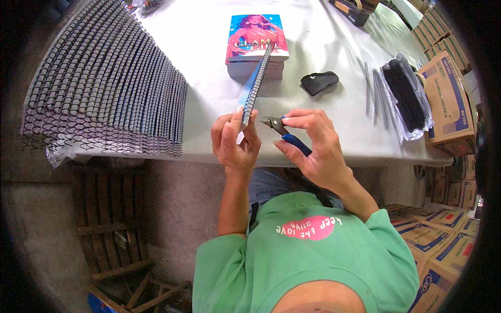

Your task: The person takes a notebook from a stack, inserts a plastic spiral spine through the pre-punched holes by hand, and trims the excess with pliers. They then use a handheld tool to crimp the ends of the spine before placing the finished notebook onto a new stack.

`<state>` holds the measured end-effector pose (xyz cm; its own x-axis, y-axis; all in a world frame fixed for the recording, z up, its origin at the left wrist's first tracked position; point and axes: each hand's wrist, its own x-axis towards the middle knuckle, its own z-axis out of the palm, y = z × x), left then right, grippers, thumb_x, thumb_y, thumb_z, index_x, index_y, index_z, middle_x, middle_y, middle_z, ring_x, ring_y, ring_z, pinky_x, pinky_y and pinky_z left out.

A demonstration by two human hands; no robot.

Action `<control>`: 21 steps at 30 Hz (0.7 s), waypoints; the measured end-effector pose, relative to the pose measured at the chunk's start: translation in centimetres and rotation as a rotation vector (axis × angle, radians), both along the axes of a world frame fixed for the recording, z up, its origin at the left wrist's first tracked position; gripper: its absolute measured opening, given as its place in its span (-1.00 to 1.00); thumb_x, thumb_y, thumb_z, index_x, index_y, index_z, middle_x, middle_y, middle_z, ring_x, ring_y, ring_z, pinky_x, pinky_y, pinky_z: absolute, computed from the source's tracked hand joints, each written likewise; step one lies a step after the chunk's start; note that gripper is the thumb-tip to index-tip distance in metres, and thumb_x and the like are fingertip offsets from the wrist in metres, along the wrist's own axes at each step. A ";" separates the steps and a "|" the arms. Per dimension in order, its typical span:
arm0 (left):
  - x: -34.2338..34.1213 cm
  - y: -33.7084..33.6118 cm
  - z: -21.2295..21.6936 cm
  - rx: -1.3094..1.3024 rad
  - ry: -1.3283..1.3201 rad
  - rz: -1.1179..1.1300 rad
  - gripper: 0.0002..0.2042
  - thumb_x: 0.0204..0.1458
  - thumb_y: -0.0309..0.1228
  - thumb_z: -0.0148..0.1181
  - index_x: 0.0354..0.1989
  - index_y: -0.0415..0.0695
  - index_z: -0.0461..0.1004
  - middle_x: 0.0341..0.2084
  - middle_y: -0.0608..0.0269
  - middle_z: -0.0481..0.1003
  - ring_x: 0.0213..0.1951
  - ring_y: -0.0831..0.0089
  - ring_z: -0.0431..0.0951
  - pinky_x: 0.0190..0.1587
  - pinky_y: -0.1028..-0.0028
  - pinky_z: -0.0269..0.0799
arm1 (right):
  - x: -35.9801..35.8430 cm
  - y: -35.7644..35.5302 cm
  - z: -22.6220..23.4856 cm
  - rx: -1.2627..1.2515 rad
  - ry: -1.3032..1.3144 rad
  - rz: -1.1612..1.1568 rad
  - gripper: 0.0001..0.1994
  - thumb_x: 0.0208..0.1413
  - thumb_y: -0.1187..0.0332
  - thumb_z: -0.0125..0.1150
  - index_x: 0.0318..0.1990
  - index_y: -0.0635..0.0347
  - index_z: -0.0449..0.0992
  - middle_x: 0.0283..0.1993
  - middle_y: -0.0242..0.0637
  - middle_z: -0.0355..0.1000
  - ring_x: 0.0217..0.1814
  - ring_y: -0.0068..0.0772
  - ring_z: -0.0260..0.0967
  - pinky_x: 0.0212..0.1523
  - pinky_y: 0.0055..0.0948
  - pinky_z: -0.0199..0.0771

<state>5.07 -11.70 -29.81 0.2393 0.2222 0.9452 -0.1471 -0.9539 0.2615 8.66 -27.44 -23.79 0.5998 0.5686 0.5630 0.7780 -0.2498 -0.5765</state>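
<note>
My left hand is closed around the near end of a spiral-bound notebook. The notebook stands on edge with its dark coil facing up, and its far end reaches over a stack of notebooks with pink and blue covers. In my right hand is a pair of wire cutters with blue handles, its dark jaws a little apart. The jaws point at the near end of the coil, close beside my left fingers; I cannot tell whether they touch it.
Coil-bound notebooks are piled high at the left. A black object, loose coils, a bagged bundle of black coils and a carton lie to the right. A tape dispenser is far right; a wooden chair stands below left.
</note>
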 end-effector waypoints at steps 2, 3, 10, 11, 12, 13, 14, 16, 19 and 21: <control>-0.1 0.0 0.1 0.021 0.011 0.002 -0.20 -0.11 -0.58 0.28 0.25 -0.26 -0.16 -0.39 0.17 0.49 -0.33 0.33 0.50 -0.32 0.45 0.46 | 0.0 0.3 0.5 -0.022 -0.077 -0.003 -0.66 -0.10 0.22 0.29 -0.19 0.09 0.36 -0.19 -0.29 0.36 -0.08 -0.19 0.27 -0.14 -0.18 0.16; -0.1 0.0 0.1 0.036 0.014 0.004 -0.19 -0.12 -0.59 0.28 0.25 -0.25 -0.17 -0.39 0.17 0.49 -0.33 0.33 0.49 -0.32 0.46 0.46 | 0.1 0.5 0.7 -0.030 -0.114 -0.005 -0.67 -0.10 0.22 0.29 -0.20 0.09 0.36 -0.19 -0.28 0.36 -0.07 -0.19 0.27 -0.13 -0.18 0.15; 0.7 -0.5 -0.4 0.037 -0.203 -0.080 -0.76 -0.15 -0.61 0.28 -0.26 -0.29 0.43 -0.47 0.19 0.47 -0.41 0.35 0.45 -0.39 0.42 0.41 | 0.7 0.0 0.5 -0.015 0.736 0.395 -0.71 0.06 0.20 0.16 -0.17 0.13 0.29 -0.28 -0.27 0.38 -0.23 -0.29 0.36 -0.28 -0.28 0.34; 0.6 -0.5 -0.3 0.082 -0.149 -0.067 -0.66 -0.15 -0.61 0.28 -0.18 -0.27 0.33 -0.45 0.17 0.46 -0.40 0.35 0.45 -0.39 0.43 0.41 | 1.4 -0.6 0.9 0.021 1.174 0.537 -0.71 0.09 0.18 0.12 -0.15 0.14 0.27 -0.29 -0.28 0.38 -0.25 -0.33 0.37 -0.30 -0.31 0.36; 0.5 -0.5 -0.2 0.127 -0.098 -0.052 -0.57 -0.14 -0.61 0.27 -0.09 -0.26 0.22 -0.42 0.16 0.46 -0.40 0.35 0.45 -0.38 0.45 0.42 | 1.8 -1.0 1.1 0.061 1.613 0.678 -0.70 0.13 0.17 0.09 -0.14 0.15 0.25 -0.29 -0.29 0.39 -0.27 -0.37 0.38 -0.32 -0.35 0.38; -0.4 -0.7 0.1 0.142 0.029 -0.026 -0.37 -0.14 -0.61 0.28 0.08 -0.24 0.02 -0.38 0.13 0.45 -0.40 0.34 0.44 -0.37 0.49 0.42 | 1.9 -1.1 0.7 0.064 1.508 0.663 -0.69 0.13 0.16 0.08 -0.12 0.16 0.24 -0.27 -0.27 0.39 -0.25 -0.37 0.37 -0.29 -0.35 0.38; -0.3 -0.5 0.4 0.122 0.056 -0.006 -0.28 -0.13 -0.60 0.28 0.17 -0.22 -0.08 -0.38 0.14 0.44 -0.40 0.36 0.43 -0.36 0.52 0.42 | 2.0 -1.0 0.0 0.062 1.395 0.653 -0.68 0.14 0.16 0.07 -0.11 0.17 0.24 -0.25 -0.25 0.38 -0.23 -0.37 0.37 -0.26 -0.36 0.38; 0.1 -0.3 0.7 0.038 0.027 0.007 -0.19 -0.11 -0.60 0.28 0.26 -0.20 -0.16 -0.40 0.17 0.42 -0.40 0.40 0.41 -0.35 0.59 0.40 | 2.2 -0.8 -0.9 0.058 1.170 0.633 -0.66 0.15 0.15 0.05 -0.08 0.19 0.23 -0.22 -0.20 0.38 -0.18 -0.37 0.37 -0.21 -0.37 0.38; -0.1 0.0 2.5 -0.475 -0.166 -0.133 -0.21 -0.09 -0.59 0.26 0.27 -0.19 -0.14 -0.47 0.29 0.36 -0.40 0.51 0.38 -0.33 0.63 0.37 | 3.5 -2.2 -3.9 -0.240 0.185 0.077 -0.65 0.00 0.18 0.18 -0.11 0.15 0.35 -0.13 -0.16 0.33 -0.08 -0.13 0.30 -0.10 -0.22 0.28; -0.2 0.4 3.6 -0.767 -0.253 -0.274 -0.26 -0.01 -0.55 0.19 0.29 -0.16 -0.14 -0.49 0.39 0.33 -0.36 0.64 0.35 -0.33 0.63 0.34 | 4.6 -4.4 -7.1 -0.516 0.057 -0.205 -0.62 -0.05 0.17 0.21 -0.08 0.10 0.35 -0.13 -0.19 0.31 -0.04 -0.13 0.26 -0.04 -0.21 0.20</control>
